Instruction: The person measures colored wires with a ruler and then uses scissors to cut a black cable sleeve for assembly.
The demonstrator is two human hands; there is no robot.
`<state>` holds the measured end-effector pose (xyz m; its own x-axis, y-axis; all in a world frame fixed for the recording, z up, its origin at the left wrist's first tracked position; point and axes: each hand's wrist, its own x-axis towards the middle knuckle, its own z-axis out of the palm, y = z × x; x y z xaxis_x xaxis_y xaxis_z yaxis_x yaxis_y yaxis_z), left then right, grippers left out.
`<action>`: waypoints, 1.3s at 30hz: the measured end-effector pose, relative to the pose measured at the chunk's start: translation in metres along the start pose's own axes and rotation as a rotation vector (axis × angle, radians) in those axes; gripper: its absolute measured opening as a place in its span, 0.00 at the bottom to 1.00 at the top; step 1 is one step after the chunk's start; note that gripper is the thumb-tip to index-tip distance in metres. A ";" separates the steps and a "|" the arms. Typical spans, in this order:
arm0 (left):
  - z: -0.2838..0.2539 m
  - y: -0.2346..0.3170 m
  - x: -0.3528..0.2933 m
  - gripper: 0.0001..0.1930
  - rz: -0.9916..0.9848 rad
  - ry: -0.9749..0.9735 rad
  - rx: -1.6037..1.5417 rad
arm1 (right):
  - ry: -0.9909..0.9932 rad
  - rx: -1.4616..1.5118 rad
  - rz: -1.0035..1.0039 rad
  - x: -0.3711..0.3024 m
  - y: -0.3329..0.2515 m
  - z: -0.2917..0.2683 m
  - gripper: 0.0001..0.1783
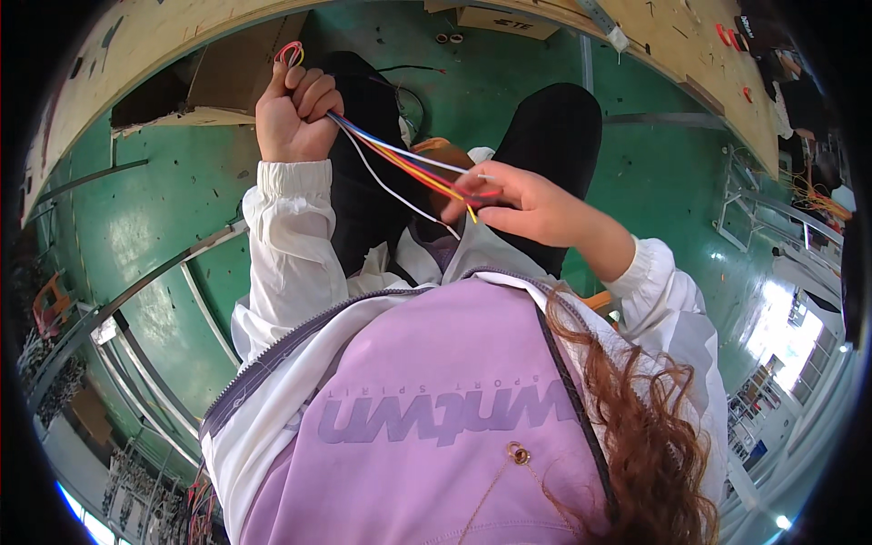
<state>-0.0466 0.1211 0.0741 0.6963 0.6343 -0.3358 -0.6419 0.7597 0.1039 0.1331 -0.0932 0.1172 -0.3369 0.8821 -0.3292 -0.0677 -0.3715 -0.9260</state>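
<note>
A bundle of thin coloured wires (pixel 406 163), blue, white, red and yellow among them, stretches between my two hands above my lap. My left hand (pixel 296 111) is closed in a fist around it, and a looped end (pixel 290 53) in red and yellow sticks out above the fist. The fingers of my right hand (pixel 531 204), slightly blurred, close on the wires near their free ends; a yellow tip pokes out below them. One white wire (pixel 386 188) sags apart from the others, its end hanging just left of the right-hand fingers.
A wooden board edge (pixel 218 20) curves along the far side. Beneath it at the left sits an open cardboard box (pixel 232 77); another box (pixel 509 23) lies farther back on the green floor (pixel 463 86). Metal frames (pixel 150 381) stand left and right, with orange wires (pixel 822 202) at far right.
</note>
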 end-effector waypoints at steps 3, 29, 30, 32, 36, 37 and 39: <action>0.001 -0.001 0.000 0.20 0.020 0.020 0.045 | -0.024 -0.213 -0.091 0.004 -0.011 -0.021 0.35; -0.001 -0.017 -0.006 0.20 0.068 -0.035 0.095 | 0.376 -1.031 -0.226 0.001 0.006 -0.073 0.20; -0.003 -0.021 -0.008 0.20 0.098 -0.041 0.110 | 0.524 -0.743 -0.254 0.009 -0.007 -0.078 0.18; -0.004 -0.032 -0.011 0.20 0.131 -0.022 0.157 | 0.339 -0.485 -0.308 0.035 -0.028 -0.064 0.17; -0.013 -0.053 -0.014 0.23 0.125 -0.023 0.179 | 0.106 -0.476 0.004 0.087 -0.013 0.000 0.15; -0.010 -0.059 -0.015 0.23 0.173 0.071 0.243 | 0.141 -0.284 0.093 0.092 -0.001 0.007 0.14; -0.016 -0.059 -0.023 0.22 0.205 0.108 0.332 | 0.238 -0.088 -0.095 0.100 0.018 0.025 0.11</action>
<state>-0.0302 0.0596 0.0610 0.5158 0.7720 -0.3713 -0.6129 0.6354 0.4696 0.0752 -0.0190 0.0722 -0.1015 0.9591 -0.2644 -0.0033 -0.2661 -0.9640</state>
